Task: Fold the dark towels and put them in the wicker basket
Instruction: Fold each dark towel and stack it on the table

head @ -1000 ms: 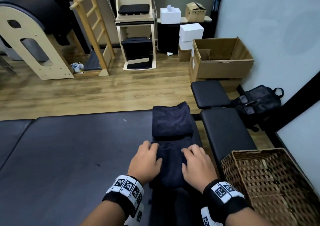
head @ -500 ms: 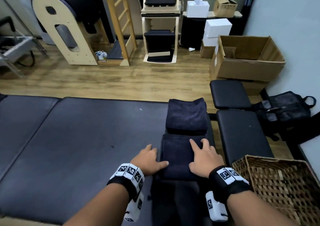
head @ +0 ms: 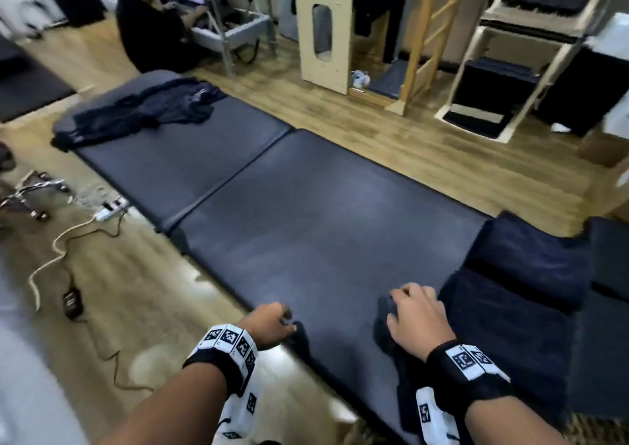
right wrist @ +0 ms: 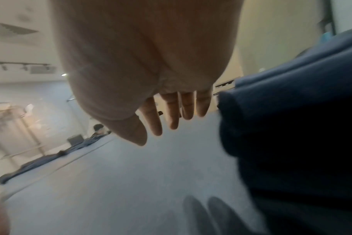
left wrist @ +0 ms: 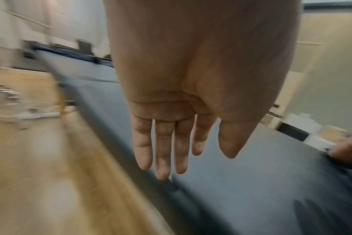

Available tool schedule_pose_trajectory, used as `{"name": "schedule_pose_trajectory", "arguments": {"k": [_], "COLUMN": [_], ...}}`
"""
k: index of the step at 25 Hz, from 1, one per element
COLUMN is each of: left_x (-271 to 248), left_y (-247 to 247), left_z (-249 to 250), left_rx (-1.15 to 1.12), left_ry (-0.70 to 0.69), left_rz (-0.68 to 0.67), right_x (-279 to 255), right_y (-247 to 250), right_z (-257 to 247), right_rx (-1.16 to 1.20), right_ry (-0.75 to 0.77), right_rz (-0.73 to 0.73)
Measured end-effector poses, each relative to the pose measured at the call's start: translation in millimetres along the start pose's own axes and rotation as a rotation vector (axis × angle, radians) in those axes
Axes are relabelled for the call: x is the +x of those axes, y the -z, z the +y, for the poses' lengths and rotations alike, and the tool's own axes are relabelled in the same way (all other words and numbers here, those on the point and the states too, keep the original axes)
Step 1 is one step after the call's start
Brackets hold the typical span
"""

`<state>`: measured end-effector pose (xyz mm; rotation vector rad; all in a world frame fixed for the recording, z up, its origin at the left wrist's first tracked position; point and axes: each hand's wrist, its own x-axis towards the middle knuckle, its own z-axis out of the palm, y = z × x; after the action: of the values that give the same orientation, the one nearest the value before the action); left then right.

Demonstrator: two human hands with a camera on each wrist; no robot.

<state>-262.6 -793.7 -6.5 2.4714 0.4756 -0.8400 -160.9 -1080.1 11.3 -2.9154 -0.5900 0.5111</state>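
Note:
Two folded dark towels lie at the right end of the dark mat (head: 306, 226), the farther towel (head: 531, 257) just behind the nearer towel (head: 503, 329). A heap of unfolded dark towels (head: 143, 111) lies at the mat's far left end. My right hand (head: 415, 315) hovers just left of the nearer folded towel (right wrist: 291, 127). The right wrist view shows that hand (right wrist: 161, 127) with straight fingers and nothing in it. My left hand (head: 272, 322) is over the mat's near edge, fingers straight and empty (left wrist: 191, 155). A sliver of the wicker basket (head: 589, 432) shows at the bottom right.
A person (head: 153, 25) sits on the floor at the back left by a laptop. A power strip and cable (head: 109, 208) lie on the wooden floor to the left of the mat. Wooden exercise frames (head: 323, 29) stand behind. A black padded bench (head: 609, 257) adjoins the towels.
The head view has swung left along the mat. Both hands have come off the nearer folded towel and moved left, the left hand to the mat's near edge.

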Motion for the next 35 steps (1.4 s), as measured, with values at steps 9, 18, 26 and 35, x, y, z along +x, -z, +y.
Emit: {"name": "schedule_pose_trajectory", "arguments": {"k": [9,18,26,35], "left_x": [-129.2,-194.0,-187.9,-165.2], "left_y": [-57.2,-113.4,-61.3,48.1], "left_z": [-241.2,-365.7,-453.1,-541.9], "left_rx": [-0.282,-0.686,-0.910,-1.284], "left_ry": [0.403,0.599,0.799,0.995], "left_rz": [-0.027,-0.011,0.087,0.276], "right_x": [9.2,38.8,157.6,280.8], "right_y": [-58.1,-88.4,-115.6,-114.8], "right_z": [-168.2,-299.9,-436.6,-596.4], "right_rx": [-0.099,-0.210,-0.354,-0.360], "right_ry": [0.258,0.313,0.485,0.602], "right_rz": [-0.526,-0.741,-0.775,-0.773]}}
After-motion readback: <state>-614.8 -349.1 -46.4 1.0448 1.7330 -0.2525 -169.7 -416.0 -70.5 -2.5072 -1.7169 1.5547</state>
